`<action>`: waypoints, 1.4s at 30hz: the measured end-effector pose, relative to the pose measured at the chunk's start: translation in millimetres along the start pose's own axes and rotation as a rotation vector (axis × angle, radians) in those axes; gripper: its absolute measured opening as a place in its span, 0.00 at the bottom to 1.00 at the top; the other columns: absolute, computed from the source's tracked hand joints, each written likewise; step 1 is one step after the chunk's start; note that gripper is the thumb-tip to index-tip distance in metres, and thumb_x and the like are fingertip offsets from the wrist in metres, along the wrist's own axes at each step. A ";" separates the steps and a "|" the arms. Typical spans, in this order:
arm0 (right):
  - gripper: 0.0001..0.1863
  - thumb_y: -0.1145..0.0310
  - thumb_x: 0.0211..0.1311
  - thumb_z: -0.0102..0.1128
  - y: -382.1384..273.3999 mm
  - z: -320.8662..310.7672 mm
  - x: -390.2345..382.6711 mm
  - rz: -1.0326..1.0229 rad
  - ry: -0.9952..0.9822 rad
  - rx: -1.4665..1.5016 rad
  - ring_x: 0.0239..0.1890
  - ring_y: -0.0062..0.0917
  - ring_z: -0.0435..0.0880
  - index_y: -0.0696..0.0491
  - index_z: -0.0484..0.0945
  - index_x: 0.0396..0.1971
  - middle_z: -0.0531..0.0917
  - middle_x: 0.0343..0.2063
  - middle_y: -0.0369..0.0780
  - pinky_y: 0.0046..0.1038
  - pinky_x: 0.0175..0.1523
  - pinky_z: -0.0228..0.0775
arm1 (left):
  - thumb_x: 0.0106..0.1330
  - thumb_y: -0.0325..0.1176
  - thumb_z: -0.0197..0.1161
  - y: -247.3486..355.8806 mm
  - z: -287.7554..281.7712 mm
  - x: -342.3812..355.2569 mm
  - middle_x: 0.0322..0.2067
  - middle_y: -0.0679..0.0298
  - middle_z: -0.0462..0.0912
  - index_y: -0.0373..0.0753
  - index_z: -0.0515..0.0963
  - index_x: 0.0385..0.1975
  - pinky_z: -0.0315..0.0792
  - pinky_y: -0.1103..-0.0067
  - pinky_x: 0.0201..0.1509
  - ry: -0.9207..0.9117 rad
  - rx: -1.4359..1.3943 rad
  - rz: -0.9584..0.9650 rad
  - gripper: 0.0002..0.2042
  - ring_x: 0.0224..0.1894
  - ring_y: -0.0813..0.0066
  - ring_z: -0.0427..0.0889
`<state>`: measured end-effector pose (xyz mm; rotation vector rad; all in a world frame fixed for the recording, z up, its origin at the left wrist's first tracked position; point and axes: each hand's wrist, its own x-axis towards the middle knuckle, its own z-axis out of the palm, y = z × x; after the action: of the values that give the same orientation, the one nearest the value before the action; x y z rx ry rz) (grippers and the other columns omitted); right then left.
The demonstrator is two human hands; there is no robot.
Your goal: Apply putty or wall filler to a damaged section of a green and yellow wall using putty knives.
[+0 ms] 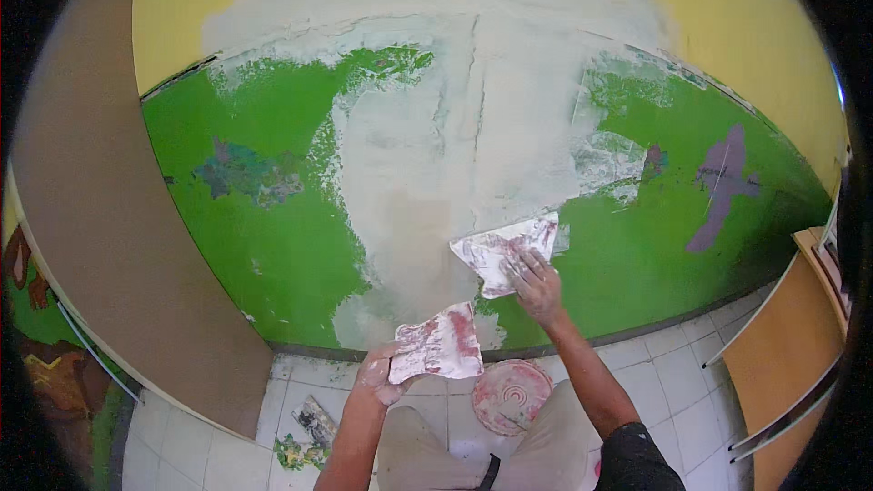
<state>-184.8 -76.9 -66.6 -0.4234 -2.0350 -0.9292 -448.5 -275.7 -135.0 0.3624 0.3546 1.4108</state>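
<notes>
My right hand (535, 289) presses a putty spreader (498, 250), smeared white with reddish patches, against the wall; its fingers lie over the blade. Lower and to the left, my left hand (377, 375) grips a second putty spreader (440, 345), reddish and caked with white putty, out in front of the wall. The wall putty (400, 155) forms a broad whitish patch over green and yellow paint, with a vertical seam or crack line running through its upper middle. Rough edges of putty border the green paint (282, 273) on both sides.
A round reddish lid or bucket top (511, 397) smeared with putty sits between my legs. On the tiled floor (214, 455) at left lie a putty-stained block-like object (314, 420) and a crumpled green-yellow scrap (296, 453). A brown panel (118, 200) stands left; wooden furniture (773, 336) stands right.
</notes>
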 end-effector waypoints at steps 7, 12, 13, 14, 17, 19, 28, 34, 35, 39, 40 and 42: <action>0.19 0.79 0.49 0.51 82.2 -82.9 167.2 -0.054 0.581 -0.417 0.23 0.25 0.78 0.44 0.84 0.39 0.83 0.24 0.39 0.29 0.24 0.66 | 0.60 0.31 0.54 2.6 -1.0 -8.1 0.45 0.49 0.78 0.26 0.70 0.49 0.80 0.65 0.46 -0.025 0.009 0.006 0.19 0.44 0.58 0.81; 0.22 0.79 0.47 0.54 162.0 -126.0 261.8 -0.066 0.679 -0.473 0.31 0.26 0.82 0.40 0.83 0.41 0.84 0.31 0.40 0.29 0.37 0.76 | 0.61 0.31 0.54 0.1 5.7 -7.0 0.45 0.48 0.79 0.25 0.70 0.48 0.80 0.66 0.46 -0.048 -0.018 -0.008 0.19 0.43 0.59 0.82; 0.22 0.79 0.47 0.54 165.6 -123.9 260.3 -0.040 0.633 -0.410 0.33 0.27 0.83 0.40 0.83 0.41 0.84 0.32 0.39 0.29 0.37 0.75 | 0.60 0.32 0.54 -1.1 0.6 -5.6 0.44 0.48 0.79 0.25 0.70 0.48 0.80 0.66 0.46 -0.020 -0.019 0.014 0.19 0.43 0.59 0.82; 0.22 0.78 0.47 0.55 168.7 -121.0 258.4 -0.014 0.586 -0.349 0.36 0.29 0.83 0.39 0.82 0.42 0.84 0.34 0.39 0.29 0.38 0.75 | 0.60 0.32 0.54 -2.0 -3.3 -4.3 0.44 0.48 0.79 0.24 0.69 0.48 0.80 0.66 0.46 0.006 -0.019 0.035 0.19 0.43 0.59 0.82; 0.21 0.78 0.49 0.56 161.7 -72.4 197.0 0.003 0.525 -0.478 0.34 0.30 0.82 0.40 0.82 0.42 0.83 0.36 0.39 0.30 0.34 0.74 | 0.60 0.31 0.54 -0.7 -9.2 -4.1 0.44 0.48 0.79 0.25 0.70 0.48 0.80 0.66 0.46 0.025 -0.044 0.019 0.19 0.42 0.58 0.82; 0.15 0.76 0.51 0.55 123.3 -44.0 147.0 0.065 0.435 -0.498 0.23 0.27 0.79 0.44 0.82 0.39 0.83 0.33 0.42 0.29 0.22 0.68 | 0.60 0.30 0.54 0.6 -15.6 -3.3 0.44 0.48 0.79 0.25 0.70 0.48 0.80 0.65 0.46 0.044 -0.022 0.028 0.19 0.43 0.58 0.82; 0.20 0.79 0.36 0.55 -11.9 7.0 -45.9 0.388 0.149 0.054 0.47 0.34 0.80 0.50 0.83 0.35 0.83 0.40 0.39 0.36 0.54 0.71 | 0.58 0.31 0.56 -1.8 -19.2 -10.1 0.47 0.48 0.77 0.26 0.69 0.50 0.77 0.61 0.50 0.056 -0.019 0.046 0.21 0.46 0.54 0.80; 0.22 0.82 0.46 0.42 -77.0 20.7 -193.9 1.539 0.266 0.552 0.32 0.33 0.81 0.54 0.81 0.40 0.82 0.31 0.40 0.28 0.32 0.70 | 0.60 0.30 0.56 -53.2 -36.0 8.8 0.50 0.48 0.76 0.29 0.68 0.52 0.74 0.58 0.54 0.014 0.034 0.042 0.20 0.51 0.54 0.77; 0.22 0.82 0.46 0.42 -86.6 17.2 -185.1 1.552 0.262 0.584 0.32 0.33 0.81 0.54 0.81 0.40 0.82 0.31 0.40 0.28 0.32 0.70 | 0.62 0.30 0.57 -58.2 -28.3 5.0 0.50 0.51 0.76 0.32 0.69 0.53 0.74 0.60 0.54 0.057 0.061 0.008 0.19 0.50 0.57 0.78; 0.24 0.81 0.49 0.41 -84.7 20.3 -251.3 1.858 0.479 1.091 0.37 0.36 0.81 0.57 0.73 0.49 0.79 0.39 0.44 0.32 0.39 0.76 | 0.62 0.28 0.58 -94.9 -39.2 40.3 0.50 0.54 0.76 0.34 0.68 0.54 0.73 0.62 0.57 0.085 0.117 -0.050 0.20 0.51 0.61 0.78; 0.24 0.80 0.49 0.41 -82.6 6.6 -229.6 1.961 0.828 1.561 0.41 0.37 0.79 0.57 0.72 0.49 0.78 0.41 0.45 0.35 0.44 0.75 | 0.62 0.27 0.58 -96.9 -37.3 39.2 0.51 0.55 0.75 0.34 0.66 0.56 0.71 0.62 0.58 0.110 0.110 -0.058 0.21 0.52 0.60 0.77; 0.25 0.82 0.46 0.45 -69.7 -14.2 -233.8 1.902 1.239 2.107 0.51 0.39 0.74 0.57 0.70 0.49 0.76 0.44 0.47 0.40 0.56 0.70 | 0.62 0.27 0.58 -105.7 -11.2 47.1 0.52 0.55 0.74 0.34 0.65 0.57 0.71 0.61 0.59 0.037 0.118 -0.073 0.22 0.53 0.60 0.76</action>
<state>-79.3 -125.4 -281.6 -0.1549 0.0028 1.6489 -353.9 -241.7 -193.4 0.4161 0.4779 1.3303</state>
